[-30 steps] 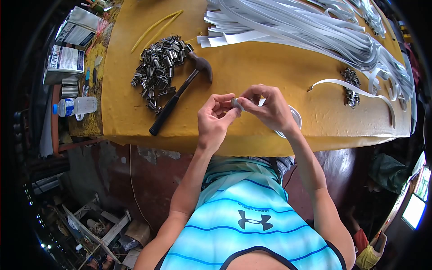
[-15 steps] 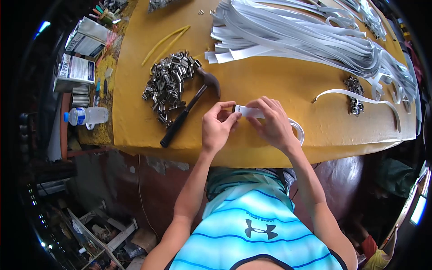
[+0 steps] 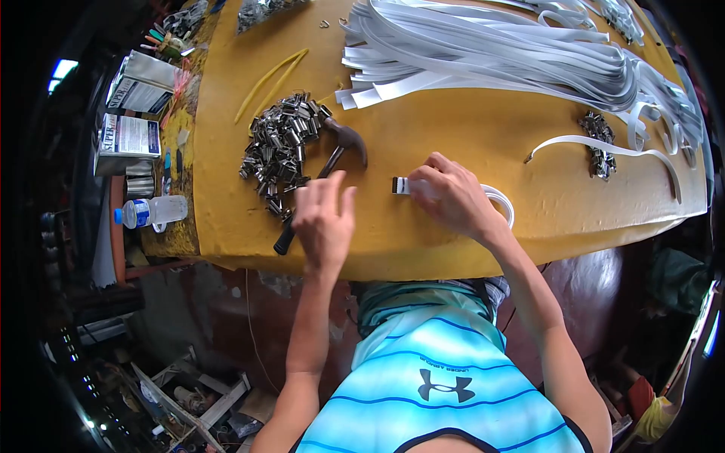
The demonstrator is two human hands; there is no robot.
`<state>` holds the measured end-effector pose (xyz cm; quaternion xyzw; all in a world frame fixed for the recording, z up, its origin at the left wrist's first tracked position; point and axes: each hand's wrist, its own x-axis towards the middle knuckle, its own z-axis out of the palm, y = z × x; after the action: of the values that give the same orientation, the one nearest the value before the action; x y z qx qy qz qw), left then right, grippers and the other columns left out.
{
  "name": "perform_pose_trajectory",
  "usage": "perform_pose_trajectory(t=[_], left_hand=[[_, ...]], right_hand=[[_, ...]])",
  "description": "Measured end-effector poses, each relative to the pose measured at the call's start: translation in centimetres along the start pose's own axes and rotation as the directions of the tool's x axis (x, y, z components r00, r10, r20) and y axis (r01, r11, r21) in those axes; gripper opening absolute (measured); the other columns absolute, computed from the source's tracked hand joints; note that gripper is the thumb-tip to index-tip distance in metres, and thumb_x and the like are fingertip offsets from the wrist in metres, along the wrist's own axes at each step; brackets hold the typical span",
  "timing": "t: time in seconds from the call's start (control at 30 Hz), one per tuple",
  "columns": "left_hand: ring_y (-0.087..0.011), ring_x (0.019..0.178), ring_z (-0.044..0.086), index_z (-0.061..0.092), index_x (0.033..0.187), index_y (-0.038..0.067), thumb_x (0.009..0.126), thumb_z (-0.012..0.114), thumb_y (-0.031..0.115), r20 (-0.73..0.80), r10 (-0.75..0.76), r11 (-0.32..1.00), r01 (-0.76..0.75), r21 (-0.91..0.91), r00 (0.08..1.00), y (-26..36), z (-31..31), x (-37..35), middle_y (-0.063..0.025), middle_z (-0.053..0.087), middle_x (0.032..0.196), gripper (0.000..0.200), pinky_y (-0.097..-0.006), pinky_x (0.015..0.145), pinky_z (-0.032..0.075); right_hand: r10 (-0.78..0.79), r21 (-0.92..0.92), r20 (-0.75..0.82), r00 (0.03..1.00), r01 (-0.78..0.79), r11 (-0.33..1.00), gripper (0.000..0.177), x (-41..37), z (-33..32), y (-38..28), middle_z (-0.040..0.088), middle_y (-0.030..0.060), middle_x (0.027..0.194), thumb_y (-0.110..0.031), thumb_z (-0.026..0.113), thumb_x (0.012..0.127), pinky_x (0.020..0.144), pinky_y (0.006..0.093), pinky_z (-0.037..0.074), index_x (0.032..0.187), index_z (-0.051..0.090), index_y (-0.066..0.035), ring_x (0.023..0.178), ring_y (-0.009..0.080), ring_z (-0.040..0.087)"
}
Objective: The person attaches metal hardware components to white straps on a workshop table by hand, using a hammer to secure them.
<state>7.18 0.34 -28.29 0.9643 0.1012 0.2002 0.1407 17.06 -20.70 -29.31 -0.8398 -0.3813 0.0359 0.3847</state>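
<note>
near the centre of the frame, a flat white strap (image 3: 405, 186) with a dark metal tip (image 3: 396, 186) is held under the half-curled right hand (image 3: 450, 195). left of centre, above a dark claw hammer (image 3: 349, 138), the blurred left hand (image 3: 325, 217) is loosely opened; whether the handle is touched cannot be told. shiny metal clips (image 3: 278, 143) are heaped beside the hammer.
</note>
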Motion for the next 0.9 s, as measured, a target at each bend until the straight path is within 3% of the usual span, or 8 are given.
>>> perform_pose_trajectory(t=[0.1, 0.23, 0.3, 0.4, 0.43, 0.53, 0.63, 0.9], left_hand=[[-0.0268, 0.094, 0.058, 0.065, 0.114, 0.011, 0.083, 0.077, 0.019, 0.048, -0.031, 0.97, 0.018, 0.241, 0.998, -2.9, -0.6, -0.1, -0.0054, 0.06, 0.101, 0.034, -0.0401, 0.082, 0.049], [-0.0254, 0.097, 0.058, 0.062, 0.108, 0.007, 0.085, 0.074, 0.015, 0.058, 0.027, 0.948, -0.044, 0.315, 0.998, -4.5, 0.7, 0.0, -0.0054, 0.059, 0.101, 0.027, -0.0399, 0.086, 0.048], [-0.0276, 0.094, 0.061, 0.06, 0.104, 0.006, 0.087, 0.07, 0.013, 0.062, 0.049, 0.936, -0.068, 0.345, 0.997, -4.1, 0.4, 0.3, -0.0073, 0.06, 0.1, 0.021, -0.0404, 0.081, 0.05], [-0.036, 0.084, 0.068, 0.058, 0.105, 0.003, 0.093, 0.063, 0.012, 0.099, -0.03, 0.994, 0.019, 0.111, 0.995, -3.1, -0.7, -0.2, -0.0141, 0.065, 0.094, 0.015, -0.0431, 0.066, 0.053], [-0.036, 0.084, 0.068, 0.058, 0.105, 0.003, 0.093, 0.063, 0.012, 0.107, -0.022, 0.994, 0.011, 0.106, 0.994, -2.5, -1.3, -0.6, -0.0141, 0.065, 0.094, 0.015, -0.0431, 0.066, 0.053], [-0.039, 0.084, 0.069, 0.058, 0.116, -0.002, 0.099, 0.058, 0.009, 0.275, -0.064, 0.926, 0.16, -0.341, 0.959, -0.1, -3.6, -2.1, -0.0206, 0.07, 0.096, 0.02, -0.0436, 0.071, 0.054], [-0.0393, 0.088, 0.07, 0.059, 0.122, -0.001, 0.1, 0.057, 0.007, 0.24, 0.065, 0.915, 0.038, -0.401, 0.969, 1.9, -4.8, -3.1, -0.0219, 0.07, 0.101, 0.024, -0.042, 0.073, 0.055], [-0.0375, 0.087, 0.071, 0.059, 0.127, 0.001, 0.099, 0.057, 0.007, 0.294, 0.076, 0.946, 0.024, -0.324, 0.953, 1.6, -3.4, -4.4, -0.0205, 0.07, 0.102, 0.028, -0.0414, 0.071, 0.056]], right_hand=[[0.021, 0.004, 0.013, 1.0, -0.021, 1.0, 0.016, 0.2, 0.1, 0.3, 0.061, 0.0133, 0.095, -0.006, 0.069, 0.082, 0.076, 0.0429, 0.052, 0.098, 0.067, -0.005, 0.086, 0.034, 0.064], [0.056, 0.04, 0.013, 0.998, -0.056, 0.998, 0.018, 0.4, 0.4, 0.2, 0.062, 0.0114, 0.096, -0.006, 0.07, 0.081, 0.076, 0.0429, 0.053, 0.099, 0.068, -0.006, 0.087, 0.0332, 0.064], [0.064, 0.048, 0.004, 0.998, -0.064, 0.997, 0.017, 0.4, 0.5, 0.2, 0.062, 0.0116, 0.095, -0.006, 0.07, 0.081, 0.077, 0.043, 0.053, 0.098, 0.068, -0.006, 0.087, 0.0335, 0.064], [0.092, 0.062, 0.01, 0.996, -0.093, 0.994, 0.014, 0.6, 0.4, 0.2, 0.062, 0.0125, 0.095, -0.007, 0.071, 0.081, 0.077, 0.0431, 0.052, 0.095, 0.069, -0.005, 0.087, 0.0343, 0.064], [0.1, 0.072, 0.031, 0.994, -0.102, 0.992, 0.013, 0.6, 0.3, 0.2, 0.062, 0.0132, 0.094, -0.007, 0.071, 0.081, 0.077, 0.0432, 0.052, 0.093, 0.069, -0.005, 0.087, 0.0348, 0.064], [0.12, 0.104, 0.054, 0.991, -0.125, 0.987, 0.012, 0.9, -0.1, -0.1, 0.062, 0.0195, 0.092, -0.007, 0.07, 0.081, 0.078, 0.0455, 0.052, 0.09, 0.069, 0.0, 0.087, 0.038, 0.064], [0.13, 0.146, 0.023, 0.991, -0.132, 0.98, 0.012, 0.9, 0.3, 0.3, 0.062, 0.0158, 0.092, -0.008, 0.073, 0.08, 0.078, 0.0451, 0.05, 0.09, 0.067, -0.003, 0.088, 0.0374, 0.062], [0.084, 0.167, 0.037, 0.996, -0.089, 0.982, 0.021, 0.9, 0.4, 1.0, 0.061, 0.0161, 0.093, -0.007, 0.074, 0.078, 0.079, 0.046, 0.05, 0.096, 0.065, -0.004, 0.091, 0.0387, 0.061]])
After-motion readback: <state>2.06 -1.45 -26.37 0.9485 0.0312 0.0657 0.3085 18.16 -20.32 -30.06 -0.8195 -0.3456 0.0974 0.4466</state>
